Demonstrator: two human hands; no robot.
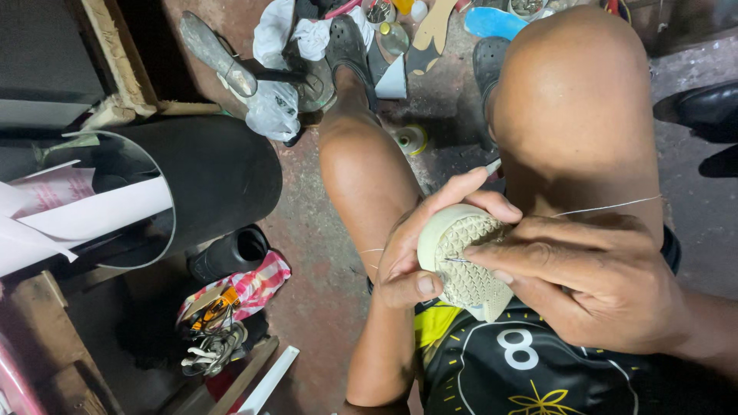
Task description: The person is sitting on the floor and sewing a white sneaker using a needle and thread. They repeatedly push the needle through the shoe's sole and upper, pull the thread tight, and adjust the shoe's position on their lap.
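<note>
My left hand (430,238) grips a pale shoe (465,265) with its textured sole turned up, fingers wrapped around the toe end. My right hand (592,277) rests over the sole and pinches a thin needle (455,260) against the tread. A white thread (607,206) runs from the shoe across my right knee (573,100). The shoe sits above my lap, between my bare knees.
A large black drum (215,173) with rolled white sheets (84,211) stands at left. A black cylinder (231,253) and a checked cloth bundle with tools (231,296) lie below it. Insoles, bottles, bags and a metal shoe last (215,54) litter the floor ahead.
</note>
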